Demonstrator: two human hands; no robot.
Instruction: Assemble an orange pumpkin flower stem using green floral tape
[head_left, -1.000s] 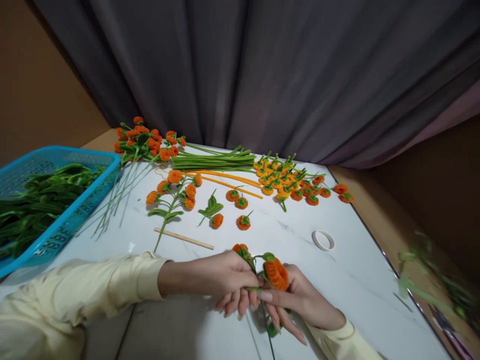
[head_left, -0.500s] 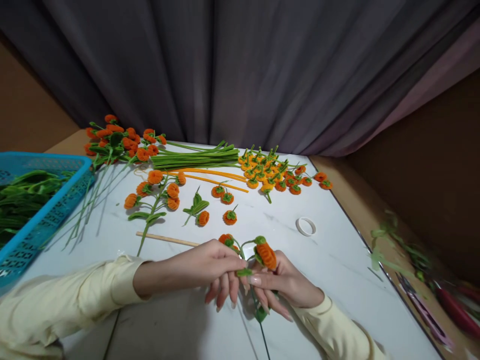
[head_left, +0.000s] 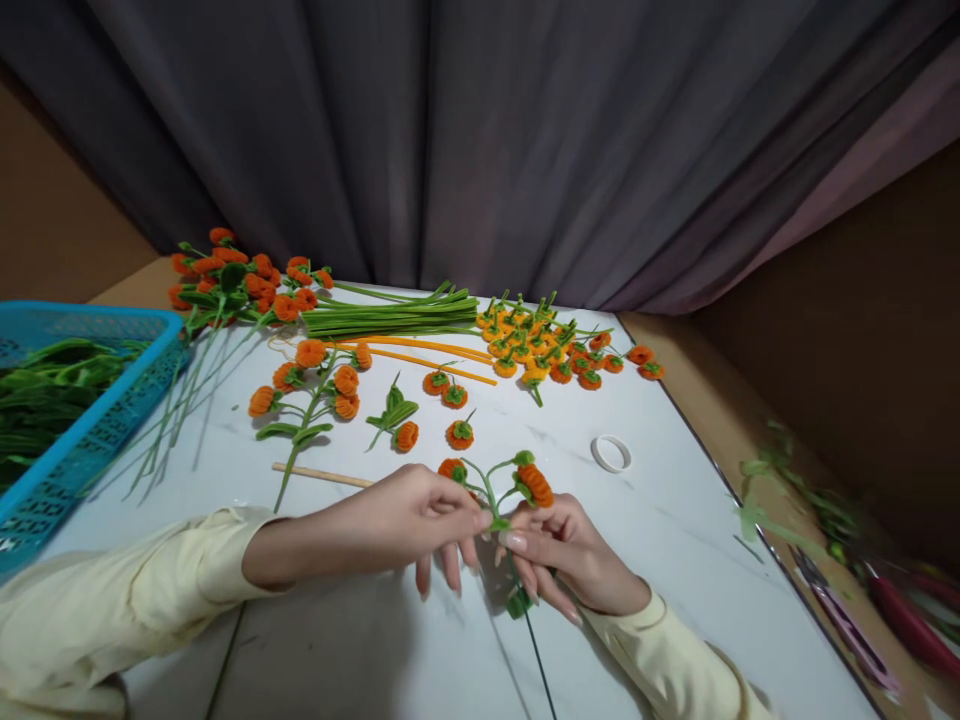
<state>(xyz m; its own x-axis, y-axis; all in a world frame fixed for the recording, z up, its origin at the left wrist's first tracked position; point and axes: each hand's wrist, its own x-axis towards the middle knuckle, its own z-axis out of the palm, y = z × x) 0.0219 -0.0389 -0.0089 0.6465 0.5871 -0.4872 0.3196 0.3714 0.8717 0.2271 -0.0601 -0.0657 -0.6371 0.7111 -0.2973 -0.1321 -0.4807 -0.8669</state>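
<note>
Between my two hands is a pipe-cleaner flower stem (head_left: 489, 488) with fuzzy orange blooms and a thin dark wire running down toward me. My left hand (head_left: 416, 525) pinches it at a small green leaf, thumb against forefinger, the other fingers hanging loose. From the other side my right hand (head_left: 562, 555) pinches the stem just below that leaf. An orange bloom (head_left: 535, 485) leans over my right hand. Another orange bloom (head_left: 452, 470) shows beyond my left fingertips. A lower green leaf (head_left: 517, 602) hangs under my right fingers.
A finished-looking orange flower spray (head_left: 307, 400) lies left, by a wooden stick (head_left: 322, 474). Green pipe cleaners (head_left: 397, 318) and yellow flower heads (head_left: 517, 335) lie at the back. A white tape ring (head_left: 611, 453) sits right; a blue basket (head_left: 82, 400) left; pink-handled scissors (head_left: 847, 630) beyond the edge.
The flower stem has tilted more upright, its blooms spreading apart. My left hand has shifted slightly left and up; both hands still pinch near the small leaf.
</note>
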